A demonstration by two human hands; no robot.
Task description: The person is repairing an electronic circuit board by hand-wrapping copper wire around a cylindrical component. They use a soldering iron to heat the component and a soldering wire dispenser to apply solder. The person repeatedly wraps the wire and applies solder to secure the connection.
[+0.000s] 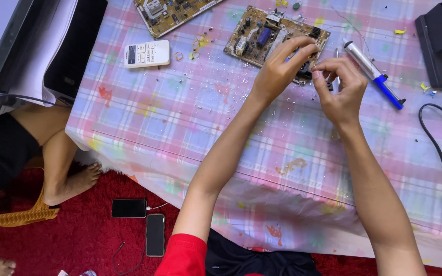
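Both hands are working at the near edge of the brown circuit board (pixel 262 36). Left hand (pixel 277 69) has fingertips pinched down on the board's near-right corner, at a dark component there. Right hand (pixel 338 89) sits just right of it, thumb and forefinger pinched together on something tiny (too small to identify, possibly a wire end or a small part). The two hands are almost touching.

My read: a fine component-level step at that corner, holding the part steady with one hand and handling the small piece with the other. A next move here would need a steady board and a precise fingertip grip.

Just right of the board lies a silver and blue desoldering pump (pixel 372 71). Left of the board is a white remote (pixel 147 53), and above-left a second circuit board (pixel 172 13).

The surface is a pink plaid tablecloth (pixel 180 128), littered with small scraps and specks. Far right of the board runs a black cable (pixel 436 143). Below the table there's red carpet (pixel 78 225) with two phones (pixel 141 220) on it, and another person's leg (pixel 62 163) at the left.
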